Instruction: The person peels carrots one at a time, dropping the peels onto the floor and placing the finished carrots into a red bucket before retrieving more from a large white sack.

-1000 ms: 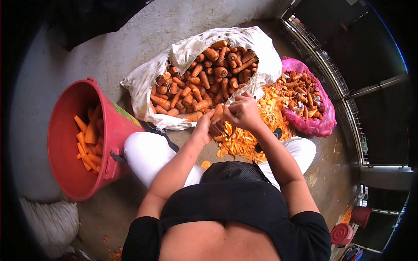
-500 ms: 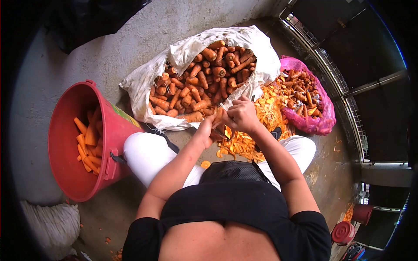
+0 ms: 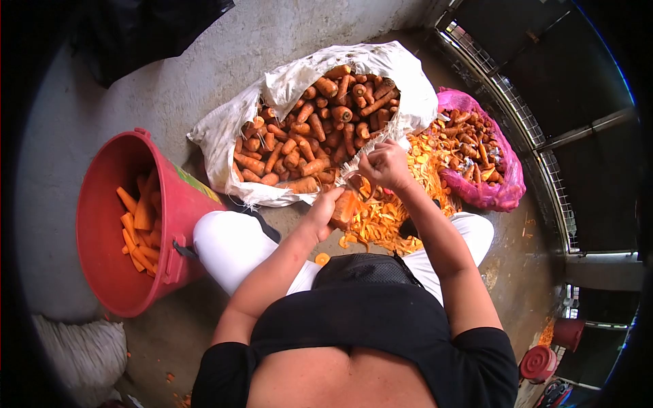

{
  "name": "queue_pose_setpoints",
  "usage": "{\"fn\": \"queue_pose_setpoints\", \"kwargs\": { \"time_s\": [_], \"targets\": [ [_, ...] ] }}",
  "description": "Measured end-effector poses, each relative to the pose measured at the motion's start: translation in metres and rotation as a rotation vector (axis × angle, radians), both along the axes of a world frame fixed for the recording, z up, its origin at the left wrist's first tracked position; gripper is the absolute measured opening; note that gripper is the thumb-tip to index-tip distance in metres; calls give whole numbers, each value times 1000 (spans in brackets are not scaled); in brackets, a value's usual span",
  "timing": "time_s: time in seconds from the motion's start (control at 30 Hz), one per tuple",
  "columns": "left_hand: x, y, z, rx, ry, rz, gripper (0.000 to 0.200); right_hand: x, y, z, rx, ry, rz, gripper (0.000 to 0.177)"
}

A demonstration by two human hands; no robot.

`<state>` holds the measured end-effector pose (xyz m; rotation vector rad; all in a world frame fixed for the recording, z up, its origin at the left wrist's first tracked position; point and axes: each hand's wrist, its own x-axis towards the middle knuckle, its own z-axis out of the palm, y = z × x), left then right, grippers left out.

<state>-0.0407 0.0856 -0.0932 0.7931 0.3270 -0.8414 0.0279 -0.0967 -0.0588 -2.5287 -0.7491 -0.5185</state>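
My left hand (image 3: pixel 322 213) is wrapped round a thick carrot (image 3: pixel 345 208), whose upper face shows a brighter peeled patch beside darker skin. Just above and to the right, my right hand (image 3: pixel 386 164) is closed in a fist. Whatever it grips is hidden by the fingers; a thin blurred strip shows between it and the carrot. Beneath the hands lies a heap of orange peelings (image 3: pixel 381 221) on the floor. In front, a white sack (image 3: pixel 289 85) lies open, full of unpeeled carrots (image 3: pixel 316 126).
A red bucket (image 3: pixel 187 204) with peeled carrots (image 3: pixel 141 234) inside stands to my left. Right of the sack is a pink bag (image 3: pixel 500 194) of scraps. A pale sack (image 3: pixel 81 350) lies at lower left. Another red container (image 3: pixel 537 364) is at lower right.
My right hand has moved up and to the right, away from the carrot. The carrot, held in my left hand, now shows more of its peeled side.
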Motion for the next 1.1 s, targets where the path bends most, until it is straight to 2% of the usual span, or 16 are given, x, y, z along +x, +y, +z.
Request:
{"fn": "queue_pose_setpoints", "kwargs": {
  "time_s": [0.13,0.23,0.33,0.43,0.47,0.5,0.57,0.67,0.8,0.87,1.1],
  "targets": [
    [9,-3,-11,-19,10,-13,38,22,-13,-14,-32,-22,-120,35],
    [10,-1,-3,-64,-29,-93,39,42,-53,-35,-345,36,-429,39],
    [13,0,-3,-101,-62,-58,38,31,-78,-33,-260,102,-580,46],
    [16,-4,-8,-43,-32,-17,39,5,-62,-9,12,415,-618,45],
    [17,-8,-10,-26,-9,-4,38,1,-64,-26,-49,348,-532,44],
    [18,-10,-12,-8,14,6,36,-17,-43,-3,53,224,-400,43],
    [21,-14,-25,-55,54,24,34,-33,-30,-7,-32,130,-245,37],
    [21,-17,-24,-10,105,49,32,-47,-6,0,56,-19,-123,34],
    [16,-14,-11,79,112,12,29,-49,7,6,31,-82,-23,30],
    [18,-11,-23,86,103,11,28,-49,10,7,14,-82,-21,31],
    [17,-5,-13,136,95,32,27,-45,17,8,-41,-84,-8,31]
  ]
}}
